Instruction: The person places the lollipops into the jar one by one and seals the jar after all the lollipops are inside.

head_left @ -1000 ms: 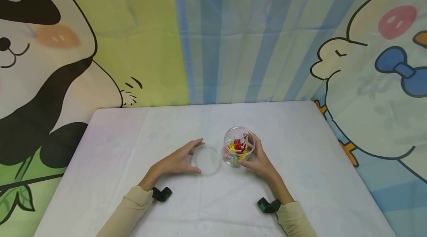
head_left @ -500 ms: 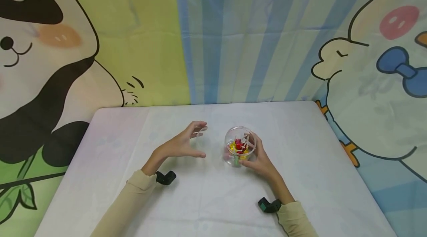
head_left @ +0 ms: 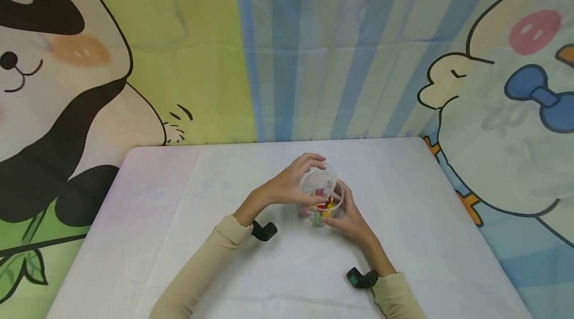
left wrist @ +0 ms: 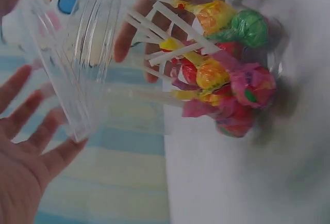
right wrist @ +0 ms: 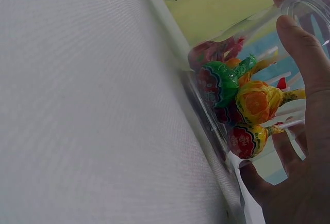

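A clear plastic jar [left wrist: 95, 28] with a threaded mouth stands upright on the white table. Wrapped lollipops [left wrist: 252, 87] in yellow, green, pink and red lie inside it, heads at the bottom and white sticks toward the mouth. My right hand [head_left: 352, 215] grips the jar's side, its thumb [right wrist: 304, 48] up near the neck. With fingers and thumb spread around its edge, my left hand [head_left: 287, 185] holds a round clear lid [left wrist: 54, 74]. The lid is right at the jar's mouth, tilted to the rim in the left wrist view.
A white cloth covers the table [head_left: 215, 279]. Behind it hangs a printed curtain [head_left: 314, 50] with cartoon animals and blue stripes. Small black devices, one of them a wrist camera [head_left: 362, 277], sit at both wrists.
My left hand has lifted the lid off the table and carried it to the right, over the jar's mouth. My right hand and the jar have stayed in place.
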The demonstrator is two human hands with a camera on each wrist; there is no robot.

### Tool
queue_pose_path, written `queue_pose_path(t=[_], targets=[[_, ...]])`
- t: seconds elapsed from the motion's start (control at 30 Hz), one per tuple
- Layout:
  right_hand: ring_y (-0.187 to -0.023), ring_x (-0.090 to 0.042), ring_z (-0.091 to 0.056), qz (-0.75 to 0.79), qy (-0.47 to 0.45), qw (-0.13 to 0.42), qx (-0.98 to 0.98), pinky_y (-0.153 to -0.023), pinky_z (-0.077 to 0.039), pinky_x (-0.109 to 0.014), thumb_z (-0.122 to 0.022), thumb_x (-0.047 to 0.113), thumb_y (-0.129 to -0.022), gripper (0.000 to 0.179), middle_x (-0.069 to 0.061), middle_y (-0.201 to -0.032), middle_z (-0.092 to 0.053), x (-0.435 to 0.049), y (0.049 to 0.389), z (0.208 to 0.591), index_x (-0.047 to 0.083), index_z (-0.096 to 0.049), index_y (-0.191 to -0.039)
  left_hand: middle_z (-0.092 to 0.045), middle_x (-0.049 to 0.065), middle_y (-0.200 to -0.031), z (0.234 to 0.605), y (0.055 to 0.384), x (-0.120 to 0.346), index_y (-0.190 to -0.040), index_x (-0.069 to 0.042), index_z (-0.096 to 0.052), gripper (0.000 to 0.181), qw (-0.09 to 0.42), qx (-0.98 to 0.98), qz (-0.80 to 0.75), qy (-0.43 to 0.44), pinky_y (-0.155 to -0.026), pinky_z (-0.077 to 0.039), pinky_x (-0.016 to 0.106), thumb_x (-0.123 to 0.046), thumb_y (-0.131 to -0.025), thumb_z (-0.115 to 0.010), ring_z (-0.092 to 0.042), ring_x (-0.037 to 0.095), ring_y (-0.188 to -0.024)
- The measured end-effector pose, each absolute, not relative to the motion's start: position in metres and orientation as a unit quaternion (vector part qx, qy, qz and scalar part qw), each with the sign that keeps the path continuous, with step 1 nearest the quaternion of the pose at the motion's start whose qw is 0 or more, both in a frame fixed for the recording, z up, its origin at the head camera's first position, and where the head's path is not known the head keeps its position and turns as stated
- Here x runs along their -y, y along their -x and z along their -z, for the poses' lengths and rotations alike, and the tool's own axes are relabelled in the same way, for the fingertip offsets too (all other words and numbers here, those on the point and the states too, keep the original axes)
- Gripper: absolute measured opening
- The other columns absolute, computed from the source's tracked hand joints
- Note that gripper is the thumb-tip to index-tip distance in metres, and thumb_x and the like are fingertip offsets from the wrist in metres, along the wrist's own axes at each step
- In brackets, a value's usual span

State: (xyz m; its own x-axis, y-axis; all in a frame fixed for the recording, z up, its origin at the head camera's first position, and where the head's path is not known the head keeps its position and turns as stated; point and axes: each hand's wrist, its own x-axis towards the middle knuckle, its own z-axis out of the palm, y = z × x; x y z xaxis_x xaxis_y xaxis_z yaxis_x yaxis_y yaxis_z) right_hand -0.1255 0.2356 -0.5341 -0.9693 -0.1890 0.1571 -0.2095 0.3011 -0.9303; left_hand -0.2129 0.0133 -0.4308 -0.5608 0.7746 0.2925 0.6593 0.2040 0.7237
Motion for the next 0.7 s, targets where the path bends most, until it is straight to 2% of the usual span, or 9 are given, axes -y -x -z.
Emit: queue_pose_path(t=[0.1,0.2,0.47,0.7], targets=[[-0.144,-0.04,-0.026,-0.577,-0.113,0.001,0.809,-0.112,-0.019,-0.067,-0.079,0.009,-0.077,0.103,-0.018,-0.158,-0.024,-0.235,0.124,0.534,0.02,-0.011,-0.154,-0.042,0.007,-0.147,0.425,0.21,-0.024,-0.129,-0.011,-0.053,0.068,0.054,-0.813,-0.302,-0.495,-0.109,-0.041,0.041,-0.045,-0.075,-0.078,-0.043,0.023,-0.133],[-0.146,-0.04,-0.023,-0.576,-0.1,-0.005,0.811,-0.113,-0.017,-0.068,-0.08,0.012,-0.076,0.105,-0.015,-0.159,-0.022,-0.235,0.124,0.534,0.021,-0.011,-0.154,-0.045,0.007,-0.145,0.422,0.208,-0.029,-0.13,-0.011,-0.053,0.071,0.051,-0.827,-0.237,-0.507,-0.108,-0.043,0.038,-0.051,-0.076,-0.075,-0.046,0.023,-0.131],[-0.147,-0.041,-0.021,-0.575,-0.094,-0.004,0.813,-0.114,-0.015,-0.067,-0.08,0.013,-0.076,0.104,-0.016,-0.159,-0.022,-0.236,0.125,0.533,0.019,-0.011,-0.154,-0.052,0.004,-0.134,0.416,0.206,-0.036,-0.128,-0.013,-0.056,0.07,0.021,-0.836,-0.19,-0.514,-0.102,-0.046,0.031,-0.053,-0.074,-0.075,-0.051,0.019,-0.122],[-0.145,-0.043,-0.023,-0.577,-0.097,-0.005,0.811,-0.112,-0.017,-0.069,-0.08,0.013,-0.075,0.105,-0.018,-0.157,-0.024,-0.236,0.125,0.534,0.017,-0.01,-0.154,-0.056,0.006,-0.129,0.409,0.2,-0.041,-0.126,-0.01,-0.057,0.07,0.013,-0.847,-0.152,-0.51,-0.094,-0.051,0.029,-0.052,-0.073,-0.075,-0.053,0.021,-0.118]])
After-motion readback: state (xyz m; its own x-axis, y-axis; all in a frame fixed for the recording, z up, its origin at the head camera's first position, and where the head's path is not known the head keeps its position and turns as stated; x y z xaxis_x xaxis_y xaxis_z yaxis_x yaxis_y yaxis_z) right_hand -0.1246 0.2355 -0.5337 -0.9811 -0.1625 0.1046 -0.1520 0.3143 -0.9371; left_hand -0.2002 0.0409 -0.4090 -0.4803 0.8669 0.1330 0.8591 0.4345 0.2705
